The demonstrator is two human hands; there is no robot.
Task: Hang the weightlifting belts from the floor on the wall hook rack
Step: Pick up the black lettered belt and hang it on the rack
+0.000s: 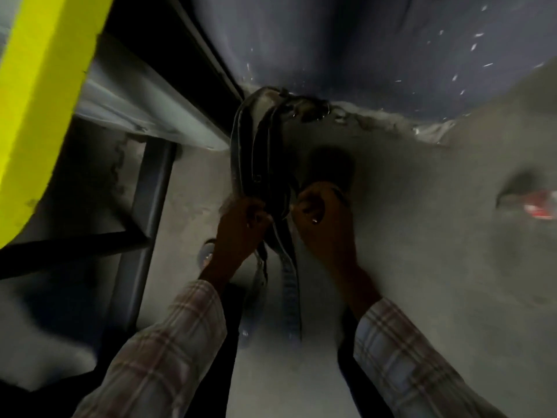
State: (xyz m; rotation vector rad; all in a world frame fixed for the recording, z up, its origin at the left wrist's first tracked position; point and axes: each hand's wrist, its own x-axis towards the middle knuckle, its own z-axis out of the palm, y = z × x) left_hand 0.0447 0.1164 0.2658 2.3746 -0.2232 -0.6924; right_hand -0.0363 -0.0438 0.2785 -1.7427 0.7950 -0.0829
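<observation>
A bundle of dark weightlifting belts (259, 152) hangs against the grey wall (422, 206), its top end up by the ceiling edge where metal buckles glint. My left hand (244, 221) is closed on the bundle's left edge. My right hand (322, 215) is closed on its right edge. Loose strap ends (289, 285) dangle below both hands, between my plaid sleeves. The hook that carries the belts is hidden behind them. The picture is dim and blurred.
A yellow beam (39, 95) and a dark metal frame (144, 212) stand at the left. A dark blue ceiling (361, 40) with white specks lies above. A red and white object (539, 206) sits on the wall at the far right.
</observation>
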